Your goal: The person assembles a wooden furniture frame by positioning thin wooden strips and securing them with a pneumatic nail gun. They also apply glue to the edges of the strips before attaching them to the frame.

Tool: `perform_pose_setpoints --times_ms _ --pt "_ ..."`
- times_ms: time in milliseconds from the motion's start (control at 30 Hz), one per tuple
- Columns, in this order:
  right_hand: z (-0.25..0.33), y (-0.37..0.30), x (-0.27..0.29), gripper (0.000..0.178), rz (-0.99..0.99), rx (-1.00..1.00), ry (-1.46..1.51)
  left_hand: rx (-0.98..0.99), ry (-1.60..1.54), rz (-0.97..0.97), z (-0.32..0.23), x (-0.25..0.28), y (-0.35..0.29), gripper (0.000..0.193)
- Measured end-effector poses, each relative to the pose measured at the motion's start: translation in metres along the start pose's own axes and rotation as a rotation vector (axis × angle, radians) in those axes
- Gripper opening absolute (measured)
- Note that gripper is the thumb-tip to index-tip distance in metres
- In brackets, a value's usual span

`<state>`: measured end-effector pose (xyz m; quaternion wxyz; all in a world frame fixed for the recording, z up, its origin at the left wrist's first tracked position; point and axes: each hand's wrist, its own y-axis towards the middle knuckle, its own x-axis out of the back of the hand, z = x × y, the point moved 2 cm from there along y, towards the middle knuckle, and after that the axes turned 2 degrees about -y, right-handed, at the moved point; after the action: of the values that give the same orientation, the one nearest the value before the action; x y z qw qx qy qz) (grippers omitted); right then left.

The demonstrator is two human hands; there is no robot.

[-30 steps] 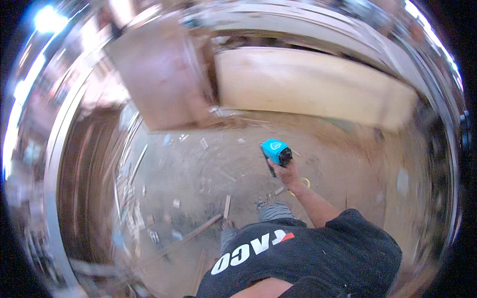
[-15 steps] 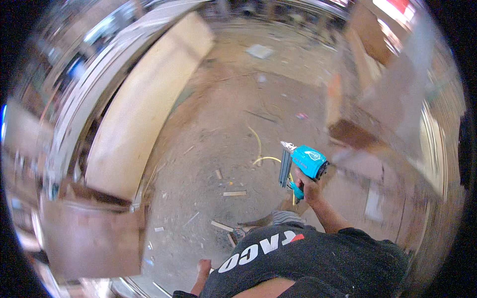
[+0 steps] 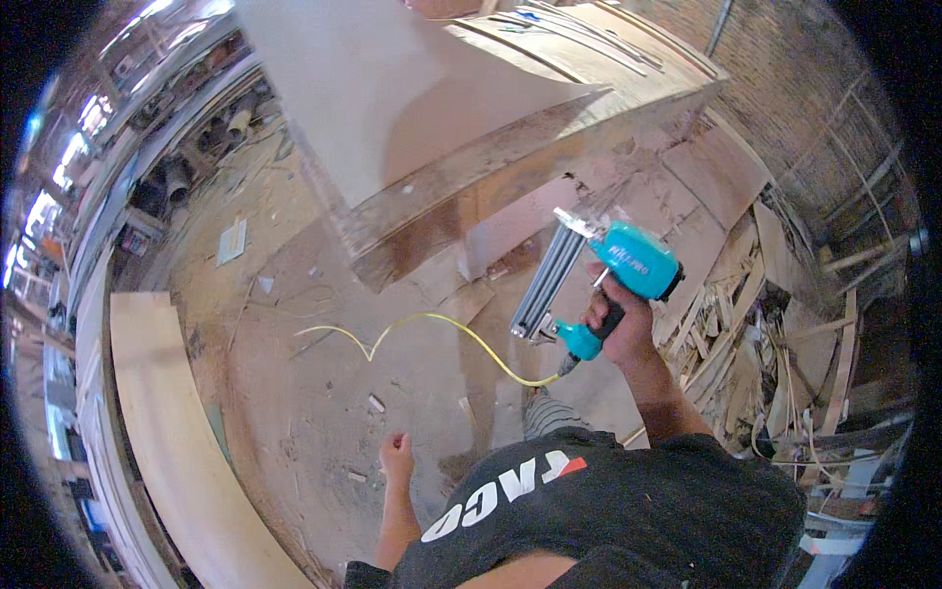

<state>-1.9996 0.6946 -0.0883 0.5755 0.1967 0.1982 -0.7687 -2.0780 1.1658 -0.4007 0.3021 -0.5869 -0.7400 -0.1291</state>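
My right hand [image 3: 618,329] grips the handle of a turquoise pneumatic nail gun [image 3: 599,280] with a long metal magazine, held up in front of my chest. A yellow air hose [image 3: 422,329] runs from the gun's base and curls across the dusty floor. My left hand [image 3: 397,456] hangs low at my side with its fingers loosely curled and nothing in it. Just beyond the gun stands a large wooden structure [image 3: 471,137] of pale panels with a rough brown edge.
A long curved pale board [image 3: 167,432] lies on the floor at the left. A heap of wood offcuts and strips [image 3: 775,324] fills the right side. Small scraps dot the dusty floor [image 3: 294,383]. A brick wall [image 3: 814,88] rises at the far right.
The view has swung round: the wooden structure is close in front now and the curved board has gone to the left. The nail gun stays in my right hand, raised higher.
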Motion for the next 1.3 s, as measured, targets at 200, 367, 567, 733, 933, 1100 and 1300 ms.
perform_pose_setpoints --times_ms 200,367,567,733,933,1100,1300 --pt "-0.007 0.051 -0.014 0.039 -0.262 -0.018 0.137 -0.179 0.034 0.129 -0.127 0.015 0.064 0.026" --pt "0.008 0.104 0.040 0.036 -0.517 0.039 0.217 -0.370 -0.027 0.183 -0.248 -0.007 0.123 0.020" --pt "0.029 0.176 0.095 0.038 -0.710 0.137 0.289 -0.626 -0.184 0.270 -0.411 -0.079 0.247 0.014" --pt "0.045 0.224 0.128 0.039 -0.845 0.166 0.285 -0.781 -0.315 0.444 -0.546 -0.165 0.326 0.013" --pt "0.072 0.356 0.233 0.035 -0.895 0.098 0.320 -0.816 -0.357 0.435 -0.713 -0.301 0.413 0.013" --pt "0.101 0.497 0.329 0.033 -0.902 -0.011 0.365 -0.650 -0.287 0.381 -0.826 -0.443 0.507 0.022" --pt "0.164 0.641 0.399 0.037 -0.830 -0.186 0.334 -0.260 -0.121 0.395 -0.911 -0.594 0.630 0.029"
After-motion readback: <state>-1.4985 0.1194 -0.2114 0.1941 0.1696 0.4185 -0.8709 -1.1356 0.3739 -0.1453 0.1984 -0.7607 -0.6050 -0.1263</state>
